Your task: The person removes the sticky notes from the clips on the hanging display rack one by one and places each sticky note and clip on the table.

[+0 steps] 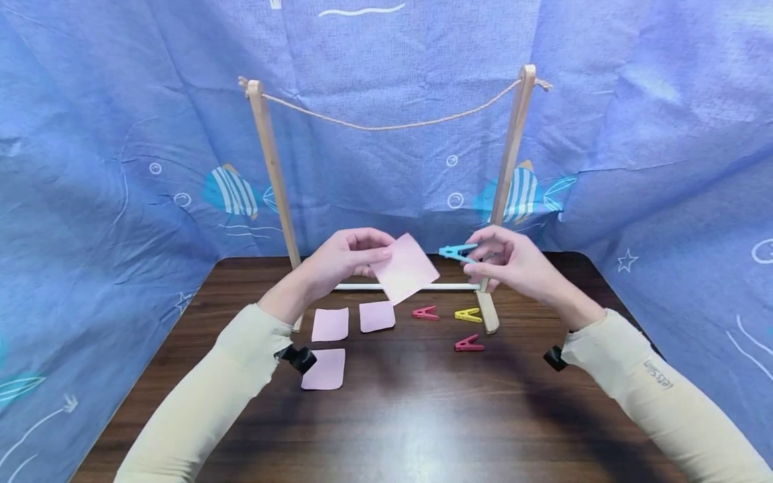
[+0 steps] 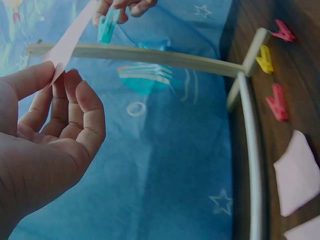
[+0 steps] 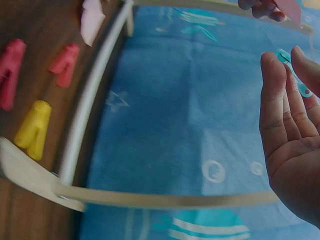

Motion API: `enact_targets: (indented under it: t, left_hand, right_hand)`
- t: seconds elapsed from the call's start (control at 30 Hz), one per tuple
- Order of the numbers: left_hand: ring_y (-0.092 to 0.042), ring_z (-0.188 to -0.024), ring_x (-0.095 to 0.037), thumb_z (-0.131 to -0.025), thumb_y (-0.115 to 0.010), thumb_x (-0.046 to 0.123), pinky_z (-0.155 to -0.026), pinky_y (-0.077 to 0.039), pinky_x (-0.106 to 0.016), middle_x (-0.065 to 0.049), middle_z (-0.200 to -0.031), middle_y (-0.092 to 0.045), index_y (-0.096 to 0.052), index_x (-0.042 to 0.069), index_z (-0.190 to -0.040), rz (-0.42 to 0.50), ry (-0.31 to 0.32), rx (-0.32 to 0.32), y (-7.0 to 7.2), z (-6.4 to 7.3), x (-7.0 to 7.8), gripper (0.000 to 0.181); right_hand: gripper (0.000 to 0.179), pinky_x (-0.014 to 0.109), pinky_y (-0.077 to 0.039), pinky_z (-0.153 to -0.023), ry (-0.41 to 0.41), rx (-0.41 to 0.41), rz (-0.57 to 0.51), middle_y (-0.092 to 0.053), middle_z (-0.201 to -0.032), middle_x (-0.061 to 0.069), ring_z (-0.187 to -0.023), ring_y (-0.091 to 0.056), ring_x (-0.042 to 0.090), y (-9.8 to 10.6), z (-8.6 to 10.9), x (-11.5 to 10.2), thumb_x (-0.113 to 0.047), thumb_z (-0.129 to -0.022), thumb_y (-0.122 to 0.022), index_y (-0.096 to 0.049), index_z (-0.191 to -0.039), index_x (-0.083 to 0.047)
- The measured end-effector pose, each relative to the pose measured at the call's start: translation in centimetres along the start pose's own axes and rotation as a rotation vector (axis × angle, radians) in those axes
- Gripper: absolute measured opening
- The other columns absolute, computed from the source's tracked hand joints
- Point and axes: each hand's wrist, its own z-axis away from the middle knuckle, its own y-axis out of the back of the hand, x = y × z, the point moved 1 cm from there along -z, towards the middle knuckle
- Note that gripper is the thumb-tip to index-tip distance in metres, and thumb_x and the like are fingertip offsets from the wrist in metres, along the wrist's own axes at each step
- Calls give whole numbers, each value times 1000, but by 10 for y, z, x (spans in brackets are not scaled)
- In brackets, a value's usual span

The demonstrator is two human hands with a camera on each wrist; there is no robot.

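My left hand (image 1: 347,255) pinches a pale pink square of paper (image 1: 407,270) by its upper left edge, between thumb and fingers. The paper is tilted with one corner down; in the left wrist view the same paper (image 2: 70,42) appears nearly edge-on. To the right, my right hand (image 1: 512,260) holds a light blue clothespin (image 1: 454,252) between thumb and fingers, its jaw end pointing left toward the paper. Clothespin and paper are apart. Fingers partly cover the clothespin (image 3: 302,90) in the right wrist view.
Behind the hands, a slack rope (image 1: 386,128) spans two wooden posts (image 1: 276,168), joined low by a white bar (image 1: 447,286). On the brown table (image 1: 386,416) lie 3 pink papers (image 1: 330,325), two red clothespins (image 1: 469,344) and a yellow clothespin (image 1: 468,315). A blue cloth (image 1: 386,174) hangs behind.
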Motion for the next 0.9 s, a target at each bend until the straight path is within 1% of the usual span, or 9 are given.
enact_targets:
  t: [0.17,0.27,0.33,0.37,0.43,0.6,0.67,0.8,0.9]
  left_hand:
    - [-67,-89,-20,-96,-70,9,-76,-58,-31,-10,-108,-68,-68,3,-121,-30,68,5,9,8,-23,26]
    - [-66,-87,-18,-96,-70,9,-77,-58,-33,-10,-105,-68,-68,3,-122,-49,100,1,13,13,-38,27]
    - [-65,-86,-18,-95,-70,10,-77,-58,-34,-9,-103,-68,-68,3,-122,-64,115,-2,15,16,-47,27]
    - [-65,-86,-17,-95,-71,10,-77,-57,-34,-8,-103,-69,-68,3,-121,-71,120,-3,16,18,-51,27]
    - [-64,-84,-15,-95,-71,11,-74,-56,-31,-6,-99,-69,-68,3,-121,-103,124,-9,17,20,-60,27]
    - [-63,-82,-14,-95,-72,11,-70,-56,-28,-5,-93,-69,-67,1,-121,-193,119,-79,16,25,-84,29]
    - [-63,-82,-14,-95,-71,10,-70,-56,-28,-5,-92,-69,-67,0,-122,-203,129,-114,15,27,-93,29]
    - [-62,-80,-13,-95,-70,8,-70,-56,-29,-3,-89,-68,-66,-2,-120,-215,161,-159,12,32,-111,27]
    - [-62,-80,-13,-95,-70,8,-73,-57,-34,-2,-87,-68,-66,-2,-119,-234,183,-182,10,36,-124,26]
  right_hand:
    - [39,42,-60,-53,-53,-68,-13,-73,-96,10,-73,-73,29,-18,5,25,-6,-91,-77,-56,-123,-1]
    - [40,42,-59,-53,-88,-96,-28,-73,-95,11,-73,-73,30,-29,7,37,-5,-89,-78,-56,-122,-1]
    - [40,41,-59,-52,-99,-115,-45,-72,-94,12,-73,-73,30,-36,8,44,-5,-89,-78,-56,-122,0]
    - [40,42,-60,-53,-109,-125,-60,-72,-94,13,-73,-72,32,-39,9,47,-4,-89,-78,-56,-122,0]
    - [40,44,-60,-53,-120,-149,-82,-72,-93,15,-72,-72,31,-46,11,53,-4,-89,-78,-56,-122,0]
    - [42,48,-60,-54,-167,-213,-137,-72,-93,15,-73,-71,32,-60,19,71,-5,-90,-78,-53,-123,4]
    - [42,46,-61,-54,-190,-229,-158,-71,-93,15,-74,-70,33,-66,21,80,-5,-90,-77,-52,-123,6]
    - [40,41,-61,-54,-228,-243,-187,-71,-91,16,-73,-70,33,-79,25,96,-4,-90,-76,-52,-121,7]
    - [38,44,-62,-56,-268,-251,-192,-71,-91,19,-72,-70,32,-89,30,105,-4,-91,-76,-53,-120,5]
